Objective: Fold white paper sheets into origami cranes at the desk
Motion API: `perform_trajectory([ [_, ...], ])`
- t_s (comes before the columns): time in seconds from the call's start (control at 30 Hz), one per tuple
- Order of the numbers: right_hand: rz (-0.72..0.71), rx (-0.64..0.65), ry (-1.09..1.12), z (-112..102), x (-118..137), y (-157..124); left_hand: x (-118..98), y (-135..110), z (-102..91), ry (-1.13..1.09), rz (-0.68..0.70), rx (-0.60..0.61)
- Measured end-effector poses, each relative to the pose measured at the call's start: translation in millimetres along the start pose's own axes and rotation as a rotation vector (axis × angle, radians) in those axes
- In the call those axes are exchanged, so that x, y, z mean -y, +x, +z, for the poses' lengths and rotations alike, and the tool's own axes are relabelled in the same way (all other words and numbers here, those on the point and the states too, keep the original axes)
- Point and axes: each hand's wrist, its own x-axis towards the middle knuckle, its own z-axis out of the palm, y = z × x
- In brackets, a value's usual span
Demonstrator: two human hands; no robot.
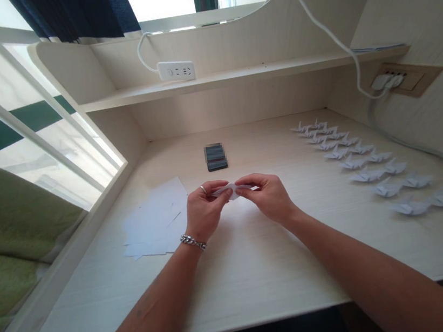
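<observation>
Between my two hands is a small folded white paper (232,190), held just above the desk. My left hand (207,205), with a ring and a chain bracelet, pinches its left side between thumb and fingers. On the opposite side, my right hand (265,193) grips the paper the same way. The fingers cover much of the paper, so its full shape is hidden. Loose white paper sheets (153,224) lie spread beside my left hand. Over on the right, several folded paper cranes (365,174) stand in two rows running toward the back.
A dark phone-like object (216,157) lies beyond my hands. On the shelf (234,76) sits a white power strip (176,70). A white cable (326,29) hangs down to a wall socket (410,78) at right. White rails (33,103) border the desk's left side.
</observation>
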Motion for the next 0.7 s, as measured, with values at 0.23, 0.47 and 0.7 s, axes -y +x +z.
perform_trajectory([
  [0.23,0.051,0.058,0.064,-1.3,-1.5,3.7,-2.7,-0.9,0.6,-0.003,0.018,0.021],
  [0.47,0.222,0.195,0.214,-5.8,2.1,4.9,-5.8,-2.4,0.9,-0.012,-0.013,0.109],
  [0.7,0.189,0.248,0.127,-8.5,1.6,4.9,-7.8,-3.5,0.4,-0.050,-0.062,0.161],
])
